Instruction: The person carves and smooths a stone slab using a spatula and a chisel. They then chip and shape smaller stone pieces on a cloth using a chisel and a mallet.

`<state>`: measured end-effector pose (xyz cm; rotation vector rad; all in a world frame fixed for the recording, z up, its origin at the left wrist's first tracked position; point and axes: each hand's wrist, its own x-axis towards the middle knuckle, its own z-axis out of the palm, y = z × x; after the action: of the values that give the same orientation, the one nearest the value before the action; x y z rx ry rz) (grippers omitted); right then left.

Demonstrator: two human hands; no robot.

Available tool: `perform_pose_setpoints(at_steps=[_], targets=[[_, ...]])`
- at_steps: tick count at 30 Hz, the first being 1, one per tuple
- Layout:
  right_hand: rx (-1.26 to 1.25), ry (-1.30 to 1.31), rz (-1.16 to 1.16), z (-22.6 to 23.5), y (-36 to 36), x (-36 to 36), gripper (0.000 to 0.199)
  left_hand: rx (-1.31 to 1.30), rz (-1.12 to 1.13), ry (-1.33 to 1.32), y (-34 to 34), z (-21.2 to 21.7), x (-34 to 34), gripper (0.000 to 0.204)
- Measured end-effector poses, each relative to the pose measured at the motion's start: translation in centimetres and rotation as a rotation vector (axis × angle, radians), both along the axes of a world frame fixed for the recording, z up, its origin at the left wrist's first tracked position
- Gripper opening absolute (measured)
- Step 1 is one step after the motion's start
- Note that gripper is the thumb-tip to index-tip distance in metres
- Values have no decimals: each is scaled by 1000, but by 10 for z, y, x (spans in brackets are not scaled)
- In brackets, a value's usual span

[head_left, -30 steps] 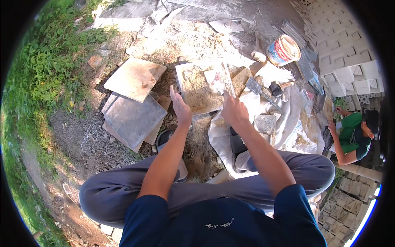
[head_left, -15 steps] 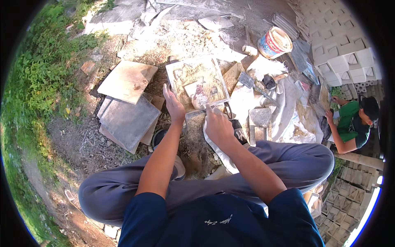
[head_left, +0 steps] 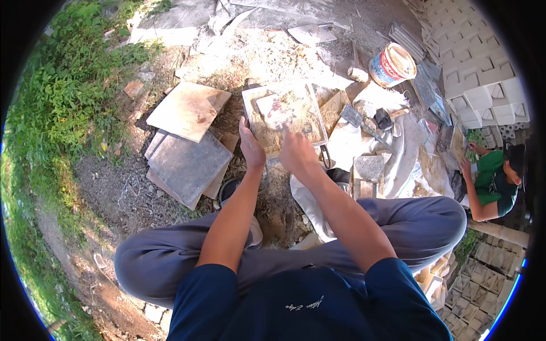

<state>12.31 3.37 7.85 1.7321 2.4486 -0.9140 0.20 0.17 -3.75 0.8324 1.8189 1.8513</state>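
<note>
Gravelly ground (head_left: 111, 182), outdoors and littered with debris, serves as the work surface; sunlight falls on it in patches. Nearest: the wearer's grey trousers (head_left: 162, 261), legs folded wide, knees out to both sides.

Hands apart from each other. Left hand (head_left: 253, 152): fingers extended, palm flattened, held at the lower left side of a shallow rectangular frame (head_left: 319, 113); whether it touches the rim cannot be told. Right hand (head_left: 298, 152): closed in a fist on a flat tool (head_left: 273, 109), grip end hidden by the fingers. Its pale blade, marked with red, lies inside the frame, left of centre, over sandy tan fill (head_left: 304, 113).

Left of the frame: grey board (head_left: 190, 162) on a stack, with a tan board (head_left: 185, 111) overlapping its upper edge. Right of the frame: grey block (head_left: 368, 168), crumpled whitish sheeting (head_left: 402, 149), and on it a grey-bladed trowel (head_left: 351, 116) beside a dark lump (head_left: 383, 119).

Farther: bucket (head_left: 392, 66), upright, red and blue on white, pale residue around its mouth. At far right, a co-worker in green (head_left: 490, 181), both arms forward; pale blocks (head_left: 480, 62) stacked beyond. Green plants (head_left: 85, 74) border the far left.
</note>
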Motion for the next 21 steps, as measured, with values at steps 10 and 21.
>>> perform_pose_setpoints(at_steps=[10,21], targets=[[181,-70,50,51,41,27,52,-40,59,-11,6,8,10,53],[123,-19,298,20,1,41,47,-53,141,-10,2,-4,4,56]])
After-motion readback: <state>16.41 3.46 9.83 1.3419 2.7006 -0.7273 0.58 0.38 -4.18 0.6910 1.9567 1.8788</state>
